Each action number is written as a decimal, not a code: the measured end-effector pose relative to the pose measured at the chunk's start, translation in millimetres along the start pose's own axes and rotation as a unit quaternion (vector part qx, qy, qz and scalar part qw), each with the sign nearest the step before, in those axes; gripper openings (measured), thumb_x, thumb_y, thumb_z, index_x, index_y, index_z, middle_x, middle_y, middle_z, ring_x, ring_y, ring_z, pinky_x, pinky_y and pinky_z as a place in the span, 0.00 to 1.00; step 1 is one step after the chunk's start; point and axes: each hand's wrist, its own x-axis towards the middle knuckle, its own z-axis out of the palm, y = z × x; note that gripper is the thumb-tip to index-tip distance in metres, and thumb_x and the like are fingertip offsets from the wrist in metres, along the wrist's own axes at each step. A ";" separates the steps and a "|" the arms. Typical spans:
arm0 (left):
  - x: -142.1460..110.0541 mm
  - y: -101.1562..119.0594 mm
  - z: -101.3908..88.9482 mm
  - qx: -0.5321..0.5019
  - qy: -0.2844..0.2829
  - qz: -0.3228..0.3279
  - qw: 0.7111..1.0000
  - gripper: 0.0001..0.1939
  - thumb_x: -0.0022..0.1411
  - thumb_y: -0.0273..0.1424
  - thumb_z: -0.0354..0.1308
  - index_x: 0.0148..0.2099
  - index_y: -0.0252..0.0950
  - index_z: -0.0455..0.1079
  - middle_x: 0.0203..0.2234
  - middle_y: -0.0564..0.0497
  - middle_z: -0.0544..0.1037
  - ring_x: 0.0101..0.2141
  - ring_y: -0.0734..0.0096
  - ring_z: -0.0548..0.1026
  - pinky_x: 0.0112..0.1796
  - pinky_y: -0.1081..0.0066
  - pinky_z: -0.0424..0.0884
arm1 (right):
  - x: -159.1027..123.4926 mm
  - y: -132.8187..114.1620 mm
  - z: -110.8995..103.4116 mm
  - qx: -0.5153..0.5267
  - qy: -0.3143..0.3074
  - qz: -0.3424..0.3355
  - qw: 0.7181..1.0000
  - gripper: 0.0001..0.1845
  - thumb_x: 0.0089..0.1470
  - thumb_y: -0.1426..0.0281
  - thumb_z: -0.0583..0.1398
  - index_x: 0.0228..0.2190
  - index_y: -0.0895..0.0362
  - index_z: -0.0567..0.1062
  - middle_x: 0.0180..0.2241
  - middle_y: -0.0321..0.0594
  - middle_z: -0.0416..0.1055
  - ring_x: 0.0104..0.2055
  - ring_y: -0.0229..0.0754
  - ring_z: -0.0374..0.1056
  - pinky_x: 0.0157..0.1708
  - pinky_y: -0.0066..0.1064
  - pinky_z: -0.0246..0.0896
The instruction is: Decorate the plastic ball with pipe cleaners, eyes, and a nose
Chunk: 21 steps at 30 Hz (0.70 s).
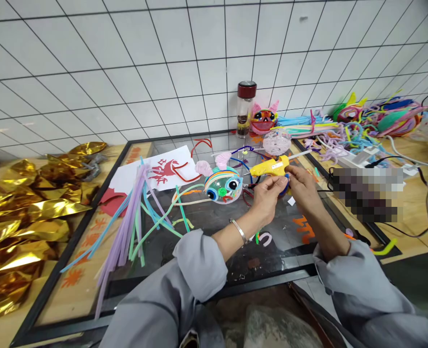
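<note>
My left hand [270, 195], a silver bangle on its wrist, has thumb and fingers pinched together, on something I cannot make out. Close against it, my right hand [303, 186] has its fingers drawn together too; whatever they hold is hidden. Just beyond the fingertips is a yellow glue gun [268, 167], nozzle to the left, a glue stick protruding from its back; its handle is not visible. To the left of the hands sits a clear ball figure [219, 183] with big blue eyes, pink fuzzy ears and coloured pipe-cleaner bands.
Purple, blue and green pipe cleaners [127, 217] lie by a paper with a red cut-out [161, 171]. Gold foil [21, 217] covers the left side. A glass bottle [246, 111] and a pink-eared ball [263, 120] stand by the wall. Cables [426, 181] cross the right.
</note>
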 end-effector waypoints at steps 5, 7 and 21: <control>8.7 -7.9 4.5 0.007 0.052 0.022 0.998 0.17 0.44 0.41 0.74 0.29 0.34 0.75 0.27 0.55 0.73 0.30 0.77 0.68 0.35 0.73 0.66 | -11.1 -13.7 -1.5 0.014 0.018 -0.022 1.000 0.21 0.53 0.64 0.53 0.45 0.56 0.75 0.42 0.46 0.71 0.47 0.51 0.69 0.49 0.43 0.65; 10.5 -9.1 6.4 0.025 0.056 0.044 0.997 0.16 0.46 0.40 0.73 0.29 0.33 0.75 0.26 0.55 0.74 0.30 0.77 0.68 0.35 0.74 0.65 | -18.8 -19.7 -13.2 -0.033 0.013 -0.032 0.999 0.22 0.54 0.64 0.54 0.49 0.58 0.74 0.46 0.51 0.70 0.48 0.52 0.70 0.51 0.44 0.65; 14.1 -3.4 17.2 0.144 0.019 0.129 0.981 0.17 0.52 0.44 0.69 0.27 0.34 0.74 0.24 0.54 0.73 0.28 0.77 0.68 0.31 0.76 0.65 | -15.0 47.1 -148.9 -0.477 -0.019 0.316 0.820 0.34 0.60 0.57 0.57 0.60 0.65 0.65 0.58 0.71 0.67 0.60 0.69 0.64 0.46 0.49 0.54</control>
